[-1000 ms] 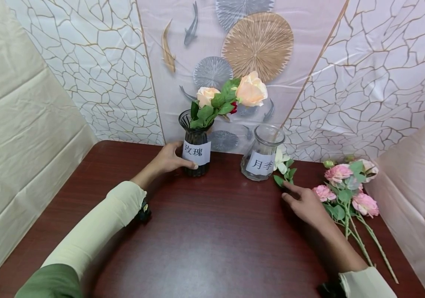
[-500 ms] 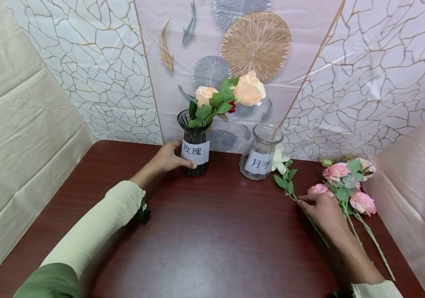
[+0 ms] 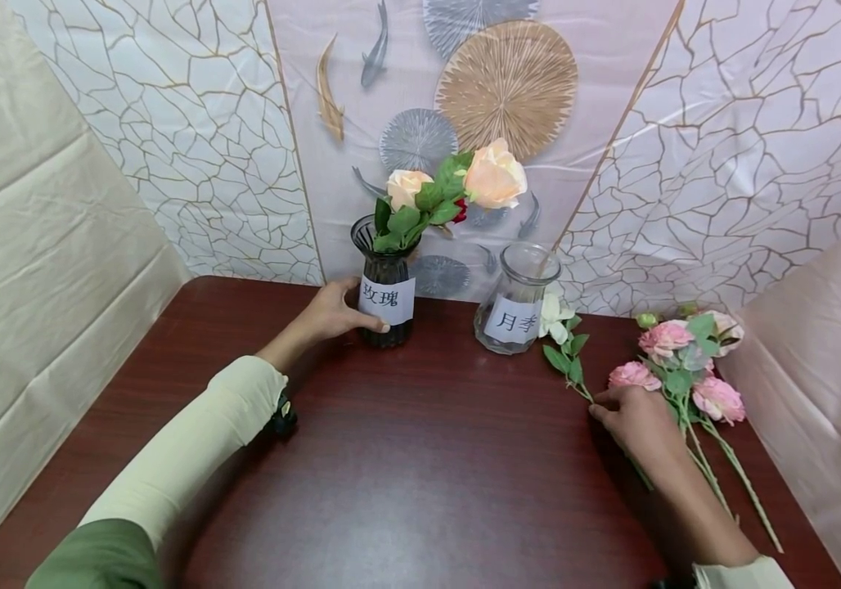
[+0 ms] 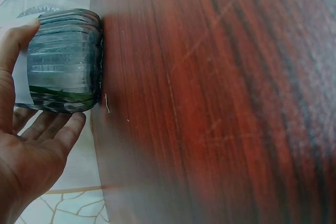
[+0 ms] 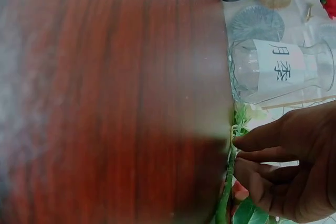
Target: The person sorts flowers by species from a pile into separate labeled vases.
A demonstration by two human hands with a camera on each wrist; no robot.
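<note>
My left hand (image 3: 326, 312) grips the lower part of a dark ribbed glass vase (image 3: 387, 267), thumb across the front by its white label. In the left wrist view the fingers curve round the vase base (image 4: 63, 66). Peach roses (image 3: 496, 176), green leaves and a bit of red bloom lean out of this vase. My right hand (image 3: 643, 427) pinches the green stem (image 3: 581, 391) of a white flower (image 3: 555, 317) lying on the table. The right wrist view shows thumb and fingertips at the stem (image 5: 230, 169); the hand hides part of it.
A clear glass vase (image 3: 510, 319) with a white label stands between the hands, in front of the white bloom. Several pink flowers (image 3: 665, 339) with long stems lie at the right edge of the brown table (image 3: 391, 458). Patterned cloth (image 3: 744, 155) hangs behind.
My right hand has moved down and right from the white flower's leaves to its stem, then stayed nearly still. The left hand keeps its grip on the dark vase.
</note>
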